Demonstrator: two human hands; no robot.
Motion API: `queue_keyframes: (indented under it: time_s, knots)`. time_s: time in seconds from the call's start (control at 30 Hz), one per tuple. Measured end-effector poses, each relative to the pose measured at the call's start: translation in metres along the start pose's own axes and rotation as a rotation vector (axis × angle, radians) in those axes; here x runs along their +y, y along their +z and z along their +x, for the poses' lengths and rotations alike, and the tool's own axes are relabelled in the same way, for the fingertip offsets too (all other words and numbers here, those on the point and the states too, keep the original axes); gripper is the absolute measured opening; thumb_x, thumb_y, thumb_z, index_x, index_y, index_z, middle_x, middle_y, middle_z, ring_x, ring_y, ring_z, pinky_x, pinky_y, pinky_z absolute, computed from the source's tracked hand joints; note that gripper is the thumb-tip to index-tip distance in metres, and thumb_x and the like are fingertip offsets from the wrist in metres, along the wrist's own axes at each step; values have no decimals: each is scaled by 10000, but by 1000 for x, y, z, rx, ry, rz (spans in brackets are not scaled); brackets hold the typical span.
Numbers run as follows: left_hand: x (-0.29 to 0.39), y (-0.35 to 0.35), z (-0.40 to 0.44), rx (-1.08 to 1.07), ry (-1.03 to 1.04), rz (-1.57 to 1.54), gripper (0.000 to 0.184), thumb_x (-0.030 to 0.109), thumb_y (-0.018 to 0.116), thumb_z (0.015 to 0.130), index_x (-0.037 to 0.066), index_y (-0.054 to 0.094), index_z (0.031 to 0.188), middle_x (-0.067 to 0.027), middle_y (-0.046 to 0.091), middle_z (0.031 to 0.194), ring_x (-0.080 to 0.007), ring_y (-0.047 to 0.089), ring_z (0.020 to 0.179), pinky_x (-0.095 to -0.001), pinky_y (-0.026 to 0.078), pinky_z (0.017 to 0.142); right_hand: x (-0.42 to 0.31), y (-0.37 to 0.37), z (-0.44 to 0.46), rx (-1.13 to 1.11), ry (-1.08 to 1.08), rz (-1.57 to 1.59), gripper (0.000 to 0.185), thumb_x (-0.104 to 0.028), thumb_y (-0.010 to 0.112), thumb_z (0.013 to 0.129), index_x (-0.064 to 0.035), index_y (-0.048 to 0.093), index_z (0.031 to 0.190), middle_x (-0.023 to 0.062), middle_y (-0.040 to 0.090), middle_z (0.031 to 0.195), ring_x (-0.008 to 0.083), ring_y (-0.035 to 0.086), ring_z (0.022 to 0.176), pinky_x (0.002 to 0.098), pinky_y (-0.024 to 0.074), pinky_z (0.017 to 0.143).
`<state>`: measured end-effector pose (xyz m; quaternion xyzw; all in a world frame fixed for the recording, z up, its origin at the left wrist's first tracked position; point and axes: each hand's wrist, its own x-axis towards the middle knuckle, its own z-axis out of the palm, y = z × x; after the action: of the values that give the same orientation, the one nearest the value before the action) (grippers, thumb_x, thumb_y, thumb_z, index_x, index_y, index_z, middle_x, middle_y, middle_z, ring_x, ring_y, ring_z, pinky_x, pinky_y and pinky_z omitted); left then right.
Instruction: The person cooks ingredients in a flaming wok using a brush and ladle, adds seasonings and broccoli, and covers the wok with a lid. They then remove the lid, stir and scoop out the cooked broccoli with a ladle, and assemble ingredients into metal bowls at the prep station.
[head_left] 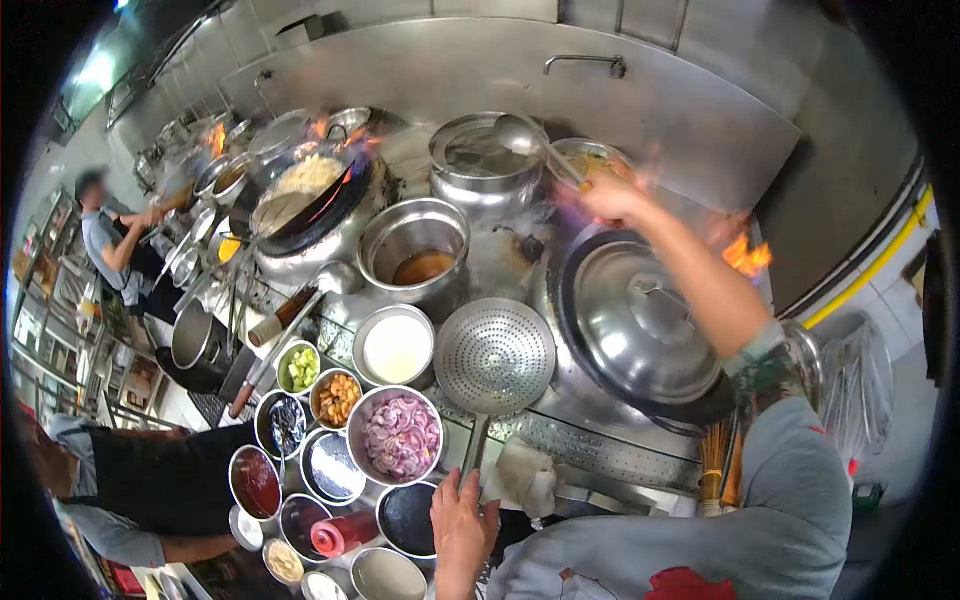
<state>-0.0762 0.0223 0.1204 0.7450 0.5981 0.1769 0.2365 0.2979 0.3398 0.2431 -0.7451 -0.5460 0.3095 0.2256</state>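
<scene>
My right hand (612,198) is closed round the handle of a metal ladle (520,134). The ladle's bowl hangs at the rim of a steel pot (487,185) at the back of the stove. Below my right forearm, a domed steel lid (640,310) covers a dark wok. At the bottom centre, my left hand (464,528) touches the handle of a round perforated strainer (495,352); its fingers are fairly straight and slightly apart. The strainer lies flat beside a bowl of sliced red onions (402,436).
Flames (748,257) rise right of the covered wok. Another wok (310,200) with food is at the left over fire. Bowls of sauce (255,482) and a red bottle (343,535) stand lower left. Co-workers (118,240) are at the left. A tap (585,62) juts from the back wall.
</scene>
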Motion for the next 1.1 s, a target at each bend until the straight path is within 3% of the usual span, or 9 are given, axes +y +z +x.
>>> queue_keyframes:
  time_s: [0.07, 0.1, 0.13, 0.23, 0.47, 0.63, 0.77, 0.97, 1.1]
  knots:
    - [10, -8, 0, -2, 31, 9, 555, 195, 737, 768, 24, 559, 1266, -224, 480, 1338, -403, 468, 1205, -474, 403, 980, 3, 21, 24, 22, 47, 58, 194, -75, 498, 833, 18, 623, 948, 53, 510, 565, 176, 491, 432, 354, 379, 383]
    - [15, -14, 0, -1, 50, 15, 560, 199, 739, 768, 24, 557, 1268, -224, 474, 1343, -403, 463, 1210, -474, 399, 984, 10, 39, 43, 86, 32, 236, 131, -65, 496, 842, -8, 610, 875, 43, 498, 551, 168, 500, 455, 343, 378, 394]
    - [19, -18, 0, 67, 106, 21, 486, 145, 721, 786, 9, 576, 1229, -222, 538, 1279, -401, 516, 1163, -463, 429, 959, 15, 33, 55, -211, 84, 495, 63, -48, 501, 846, -48, 563, 839, 42, 516, 599, 146, 509, 492, 311, 377, 408]
    - [28, -28, -8, 89, 93, -14, 539, 146, 756, 750, 19, 570, 1239, -254, 510, 1299, -423, 510, 1150, -480, 420, 973, 6, 25, 53, -508, 397, 1661, 120, -12, 525, 825, -83, 454, 758, 17, 481, 651, 115, 494, 505, 243, 361, 422]
    - [16, -17, -14, 78, 95, -34, 511, 176, 763, 772, 23, 579, 1223, -239, 535, 1286, -412, 520, 1163, -450, 427, 984, 30, -18, 15, -643, 96, 2327, 122, 26, 542, 738, -46, 456, 690, 35, 476, 656, 155, 494, 562, 271, 394, 501]
    - [16, -26, -11, 85, 25, -53, 473, 139, 758, 760, 9, 602, 1187, -223, 566, 1257, -392, 536, 1165, -439, 433, 988, 55, -71, -35, -321, -36, 2149, 175, 57, 568, 690, -47, 428, 674, 46, 466, 633, 163, 489, 560, 254, 359, 454]
    - [-9, -26, -20, 138, 27, 8, 382, 102, 710, 789, -3, 619, 1145, -224, 577, 1226, -388, 557, 1130, -439, 450, 959, 106, -112, -15, -141, 291, 1848, 212, 33, 536, 750, -78, 411, 620, 34, 448, 559, 141, 478, 466, 254, 342, 390]
    - [21, -59, -23, 65, -76, -29, 361, 142, 647, 872, -2, 590, 1199, -214, 578, 1202, -379, 518, 1160, -429, 411, 995, 178, -115, 52, 266, 325, 1035, 237, -10, 552, 773, -123, 468, 582, 20, 405, 455, 151, 411, 372, 284, 345, 366]
    - [22, -62, -22, 42, -78, -39, 349, 135, 649, 866, -3, 600, 1184, -218, 580, 1225, -385, 510, 1185, -431, 399, 1014, 191, -104, 42, 277, 257, -29, 144, -59, 563, 791, 38, 664, 757, 193, 626, 615, 291, 635, 528, 429, 487, 468]
